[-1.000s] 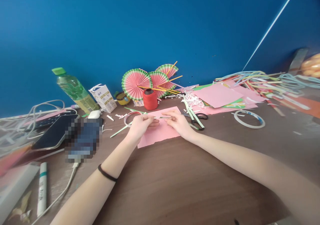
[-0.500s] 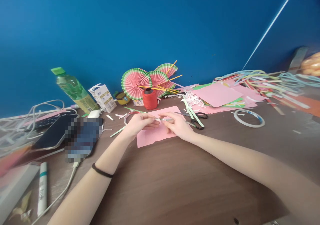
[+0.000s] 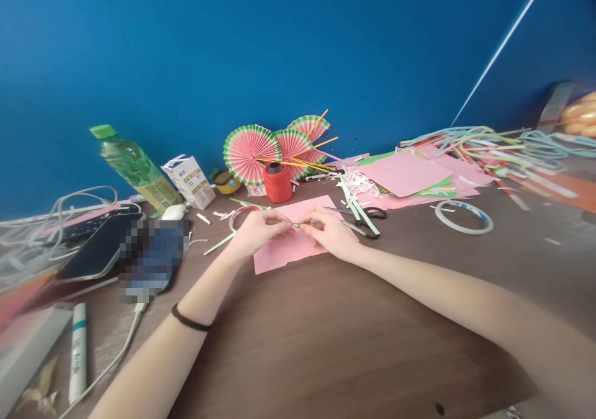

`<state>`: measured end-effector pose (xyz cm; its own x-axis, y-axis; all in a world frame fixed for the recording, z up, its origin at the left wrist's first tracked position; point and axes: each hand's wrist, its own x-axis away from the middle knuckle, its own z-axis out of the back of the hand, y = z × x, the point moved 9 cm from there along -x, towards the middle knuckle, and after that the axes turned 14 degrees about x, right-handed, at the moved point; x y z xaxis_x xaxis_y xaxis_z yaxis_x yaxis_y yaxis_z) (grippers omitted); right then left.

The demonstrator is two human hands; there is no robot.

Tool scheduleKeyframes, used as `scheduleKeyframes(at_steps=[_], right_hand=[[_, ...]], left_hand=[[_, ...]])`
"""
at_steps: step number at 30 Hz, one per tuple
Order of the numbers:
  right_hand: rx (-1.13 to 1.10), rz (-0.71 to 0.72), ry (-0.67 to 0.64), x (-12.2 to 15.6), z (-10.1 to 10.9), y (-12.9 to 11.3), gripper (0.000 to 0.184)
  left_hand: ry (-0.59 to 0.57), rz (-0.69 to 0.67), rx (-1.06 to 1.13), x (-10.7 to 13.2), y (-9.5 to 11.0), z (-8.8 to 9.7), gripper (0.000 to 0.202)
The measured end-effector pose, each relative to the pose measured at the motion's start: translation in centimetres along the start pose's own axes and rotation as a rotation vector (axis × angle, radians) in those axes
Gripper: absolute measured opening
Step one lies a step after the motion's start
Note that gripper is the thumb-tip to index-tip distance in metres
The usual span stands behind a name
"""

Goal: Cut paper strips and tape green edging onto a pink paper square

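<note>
Left of frame: a marker (image 3: 78,354) lies low near the corner, a green-capped bottle (image 3: 133,161) and a carton (image 3: 189,182) higher up. At centre, the left hand (image 3: 258,233) and right hand (image 3: 328,233) meet over a pink sheet (image 3: 279,259), thumb and fingers of each pinching a small thin strip (image 3: 297,225) between them, its material too small to tell; red spool (image 3: 278,186) and pleated fans (image 3: 252,152) behind. Just right, black-handled scissors (image 3: 375,213) lie partly under pale green strips (image 3: 356,200), a tape ring (image 3: 465,227) farther toward the right side.
</note>
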<state>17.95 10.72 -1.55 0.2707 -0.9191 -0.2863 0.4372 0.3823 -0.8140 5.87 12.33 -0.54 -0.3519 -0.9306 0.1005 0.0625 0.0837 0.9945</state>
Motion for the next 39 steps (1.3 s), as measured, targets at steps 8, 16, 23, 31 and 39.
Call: scheduleKeyframes(at_steps=[8,16,23,31,39], right_hand=[[0.006,0.027,0.008,0.1,0.1,-0.4,0.014],[0.002,0.025,0.001,0.2,0.1,-0.5,0.013],[0.071,0.033,0.021,0.3,0.2,-0.7,0.011],[0.307,0.132,0.153,0.5,1.2,-2.0,0.009],[0.401,0.226,0.211,0.7,1.5,-3.1,0.009]], left_hand=[[0.033,-0.039,-0.06,0.1,0.4,0.0,0.012],[-0.015,-0.121,-0.172,-0.1,0.7,-0.3,0.011],[-0.006,-0.159,-0.342,0.5,1.4,-1.1,0.007],[0.015,-0.138,-0.438,0.3,1.3,-0.7,0.017],[0.008,-0.134,-0.477,0.6,1.5,-0.7,0.016]])
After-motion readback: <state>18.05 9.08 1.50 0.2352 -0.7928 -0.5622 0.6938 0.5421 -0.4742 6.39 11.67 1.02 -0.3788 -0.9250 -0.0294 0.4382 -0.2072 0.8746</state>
